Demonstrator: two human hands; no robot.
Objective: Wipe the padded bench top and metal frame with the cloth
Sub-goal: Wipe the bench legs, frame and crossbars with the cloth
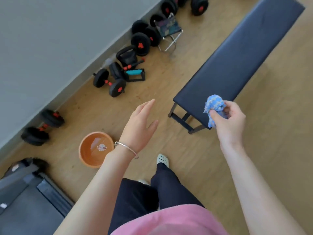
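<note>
Here, seen from above, a person in a pink top and dark trousers stood on a wooden floor, one pale perforated clog [162,160] set forward. Their left hand [140,122], with a silver bangle [127,148] at the wrist, hung in the air with fingers straight and loose. It held nothing, probably kept free for balance. Their right hand [228,120] was clenched around a bunched blue cloth [214,103], the thumb pressing it against curled fingers. That tight wad would suit a damp rag made ready for wiping.

The cloth appeared to be held in the air over the near end of the padded bench [237,56], not yet on it. An orange basin [81,156] sat on the floor to the left, seemingly holding a little water, likely for rinsing.

The bench's dark top ran away toward the upper right, and its black metal frame [181,120] showed beneath the near end. Further off, black dumbbells [110,83], a kettlebell [127,55] and a small folding stool [169,31] lined the grey wall, out of the way.
</note>
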